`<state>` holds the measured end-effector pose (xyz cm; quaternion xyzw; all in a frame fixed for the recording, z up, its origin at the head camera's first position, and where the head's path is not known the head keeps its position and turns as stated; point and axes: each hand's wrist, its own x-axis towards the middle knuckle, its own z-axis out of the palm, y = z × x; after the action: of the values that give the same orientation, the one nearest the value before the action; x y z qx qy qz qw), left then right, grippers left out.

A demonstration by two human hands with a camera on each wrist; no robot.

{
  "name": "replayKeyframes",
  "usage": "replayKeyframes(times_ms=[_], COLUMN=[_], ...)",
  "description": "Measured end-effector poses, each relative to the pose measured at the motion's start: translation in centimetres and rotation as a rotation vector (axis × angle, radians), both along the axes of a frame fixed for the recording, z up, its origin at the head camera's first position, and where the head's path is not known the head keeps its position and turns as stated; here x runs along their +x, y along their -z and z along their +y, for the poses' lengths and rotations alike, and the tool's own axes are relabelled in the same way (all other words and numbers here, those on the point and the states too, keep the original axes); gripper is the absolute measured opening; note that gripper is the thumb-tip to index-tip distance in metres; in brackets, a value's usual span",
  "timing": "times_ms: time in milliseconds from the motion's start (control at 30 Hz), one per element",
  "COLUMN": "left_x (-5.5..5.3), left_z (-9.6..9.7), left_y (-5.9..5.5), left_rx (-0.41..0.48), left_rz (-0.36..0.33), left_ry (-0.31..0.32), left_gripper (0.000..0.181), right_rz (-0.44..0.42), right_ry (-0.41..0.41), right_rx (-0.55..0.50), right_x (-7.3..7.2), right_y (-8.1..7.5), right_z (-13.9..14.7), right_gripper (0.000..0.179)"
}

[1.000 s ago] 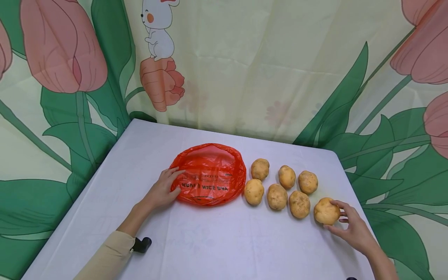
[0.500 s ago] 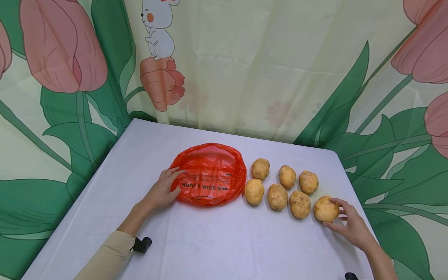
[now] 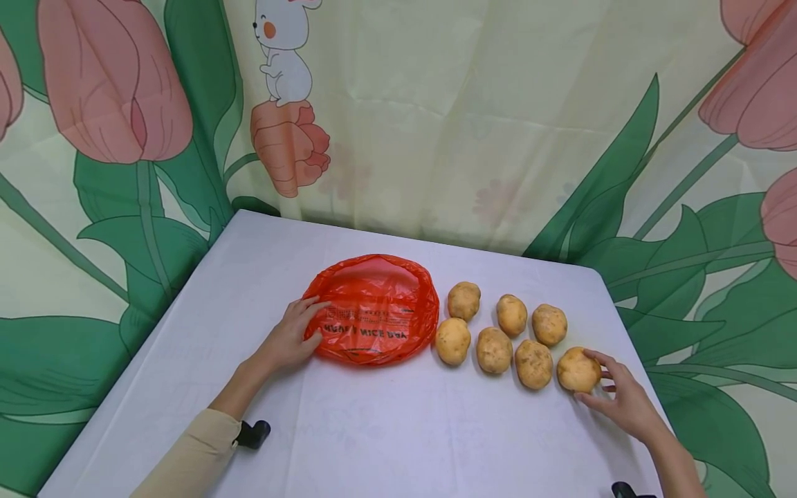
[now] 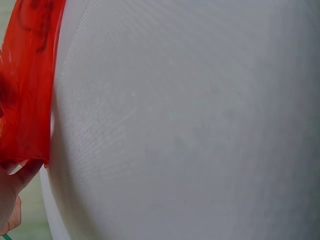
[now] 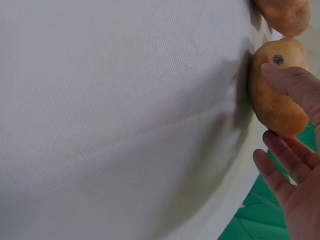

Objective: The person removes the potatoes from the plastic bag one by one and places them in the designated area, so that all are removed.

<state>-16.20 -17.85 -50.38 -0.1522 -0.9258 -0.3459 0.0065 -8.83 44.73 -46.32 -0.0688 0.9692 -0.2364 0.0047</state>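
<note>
My right hand [image 3: 629, 401] holds a potato [image 3: 579, 370] at the right end of a group of potatoes, with the thumb on its near side and a finger on its far side. In the right wrist view the thumb lies on this potato [image 5: 277, 100] near a dark spot, while other fingers are spread below it. A red plastic bag [image 3: 373, 294] with printed letters lies flat, its rim rounded. Relaxed fingers of my left hand [image 3: 294, 335] rest at the bag's left edge; the left wrist view catches the thumb at the bag's [image 4: 30, 100] edge.
Several other potatoes stand in two rough rows between the bag and my right hand, among them a potato [image 3: 533, 364] close to the held one. All lie on a white-covered table [image 3: 398, 429]. Behind it hangs a curtain [image 3: 436, 138] printed with tulips and a rabbit.
My right hand and its potato have shifted slightly left and away from me, nearer the neighbouring potato. The left hand and the bag have stayed in place.
</note>
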Motion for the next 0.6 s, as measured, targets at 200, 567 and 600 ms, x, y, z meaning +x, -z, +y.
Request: replayKeyframes(times_ms=[200, 567, 600], left_x=[0.09, -0.01, -0.02], left_z=[0.07, 0.03, 0.03], left_y=[-0.06, -0.09, -0.06], left_rx=[0.0, 0.006, 0.004], left_rz=[0.007, 0.004, 0.006], left_ry=[0.001, -0.002, -0.003], left_gripper=[0.06, 0.061, 0.061], right_rz=[0.006, 0.042, 0.037], right_ry=[0.019, 0.072, 0.079], right_rx=[0.0, 0.024, 0.024], right_x=[-0.04, -0.06, -0.08], right_y=[0.17, 0.49, 0.49], right_z=[-0.3, -0.75, -0.79], right_gripper=[0.095, 0.091, 0.09])
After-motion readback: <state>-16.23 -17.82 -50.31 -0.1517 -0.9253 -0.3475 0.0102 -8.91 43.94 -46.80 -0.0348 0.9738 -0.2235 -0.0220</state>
